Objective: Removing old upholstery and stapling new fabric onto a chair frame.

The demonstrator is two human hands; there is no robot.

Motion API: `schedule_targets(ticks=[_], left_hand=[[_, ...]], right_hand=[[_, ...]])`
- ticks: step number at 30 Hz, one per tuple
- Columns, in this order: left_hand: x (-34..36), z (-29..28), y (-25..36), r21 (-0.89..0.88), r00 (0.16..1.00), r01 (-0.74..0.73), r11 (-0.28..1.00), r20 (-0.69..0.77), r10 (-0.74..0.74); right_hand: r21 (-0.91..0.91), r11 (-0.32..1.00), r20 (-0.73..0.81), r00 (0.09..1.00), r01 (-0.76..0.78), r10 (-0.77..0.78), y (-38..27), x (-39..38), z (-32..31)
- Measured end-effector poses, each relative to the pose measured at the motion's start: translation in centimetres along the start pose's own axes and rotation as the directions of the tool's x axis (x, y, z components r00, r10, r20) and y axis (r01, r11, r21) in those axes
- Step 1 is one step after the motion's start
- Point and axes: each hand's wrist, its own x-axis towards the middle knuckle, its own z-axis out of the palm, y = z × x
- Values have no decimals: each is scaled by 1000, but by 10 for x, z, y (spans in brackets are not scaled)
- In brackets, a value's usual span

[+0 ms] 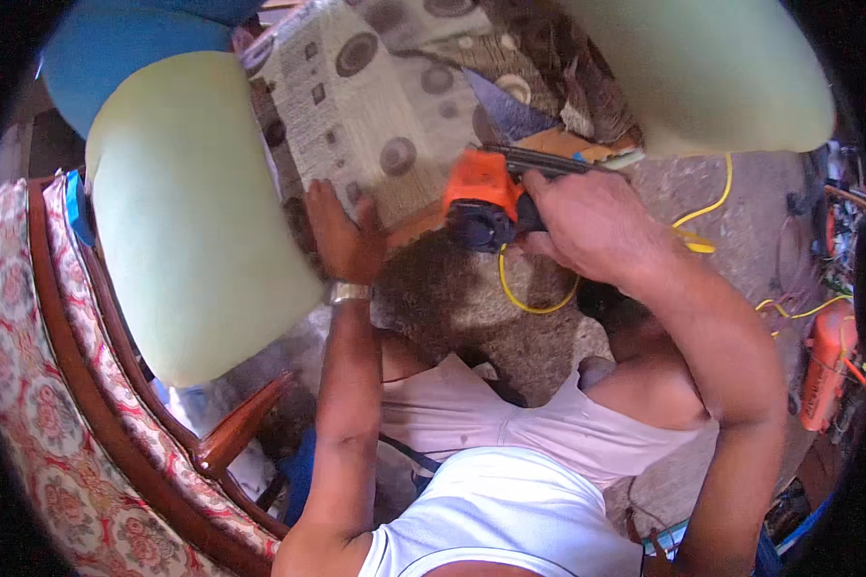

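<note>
My right hand [592, 219] is wrapped round the handle of an orange and black staple gun [479, 183]. Its dark magazine reaches back past my knuckles, and its orange head is over the near right edge of a patterned fabric piece [370, 106]. That fabric is beige with brown circles and squares. On its near edge lies my left hand [346, 236], palm down with fingers stretched and thumb apart. A strip of bare wood [419, 227] shows under the cloth between the hand and the staple gun. Whether the tool's nose touches the cloth cannot be seen.
Pale green padded pieces stand at the left [188, 212] and upper right [712, 72]. A floral sofa [63, 413] with wooden trim lines the left side. The yellow air hose [539, 310] loops over the floor. A red cylinder [825, 370] is at the right.
</note>
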Motion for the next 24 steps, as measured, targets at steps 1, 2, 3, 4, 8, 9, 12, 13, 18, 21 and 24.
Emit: schedule_targets(ticks=[1,2,3,4,8,9,12,13,18,21,24], left_hand=[[3,-6,3,2,995,86,996,40,-86],[8,-12,14,-35,988,144,989,63,-141],[9,-10,16,-12,986,146,989,78,-144],[12,-6,18,1,981,187,982,59,-186],[42,3,34,-46,912,409,911,28,-408],[53,3,35,-103,847,531,841,39,-530],[80,23,-44,-30,836,547,837,-46,-547],[84,28,-45,77,753,657,750,-16,-658],[78,24,-28,-92,759,651,754,58,-648],[79,25,-25,80,794,606,792,-131,-594],[100,28,6,-30,859,505,863,-80,-505]], right_hand=[[-30,1000,25,1000,6,-5,-2,2,-3],[-3,1000,36,999,16,-16,0,3,4],[-10,1000,17,1000,27,-26,2,5,10],[-23,999,-6,999,36,-36,5,6,13],[43,999,45,999,20,-22,19,7,6],[51,998,23,999,25,-26,22,7,2],[105,991,-33,996,84,-81,23,12,-7],[126,988,-44,996,86,-82,26,11,-7],[73,988,-127,984,136,-126,29,7,-7],[67,995,-28,997,72,-70,26,11,-10],[71,997,41,999,7,-9,26,12,-12]])
